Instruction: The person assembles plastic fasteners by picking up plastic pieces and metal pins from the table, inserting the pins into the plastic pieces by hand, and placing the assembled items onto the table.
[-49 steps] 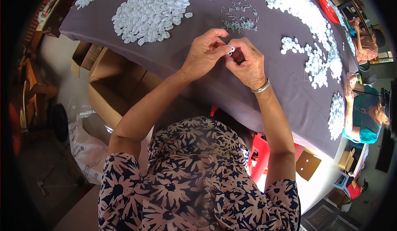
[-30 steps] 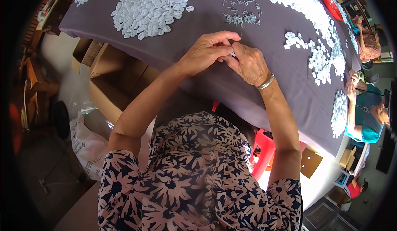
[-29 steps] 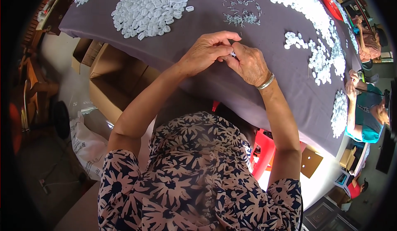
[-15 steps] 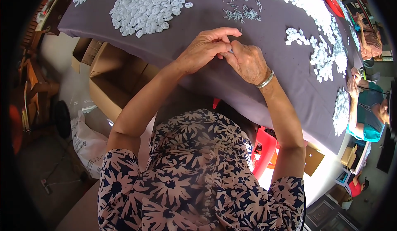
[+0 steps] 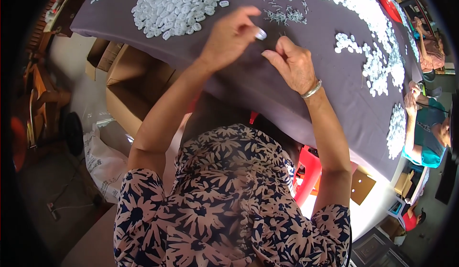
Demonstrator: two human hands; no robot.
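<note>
A small white oval plastic piece [image 5: 260, 34] is pinched in the fingertips of my left hand [image 5: 226, 41], which is slightly blurred by motion above the table. To its right, my right hand [image 5: 295, 68] has curled fingers and its thumb sticking out toward the left. What lies under those fingers is hidden. Beyond my left hand spreads a heap of similar white oval pieces [image 5: 174, 8]. Thin small pins [image 5: 287, 16] lie scattered past my right hand.
A dark cloth [image 5: 330, 90] covers the table. More white pieces [image 5: 377, 68] form a long band on the right, near a red dish [image 5: 389, 6]. An open cardboard box [image 5: 126, 92] stands below the left edge. A person in teal [image 5: 430, 130] works at the right.
My hands, together half a second ago, have drawn apart. My left hand moved up and left with the white oval piece; my right hand shifted slightly right.
</note>
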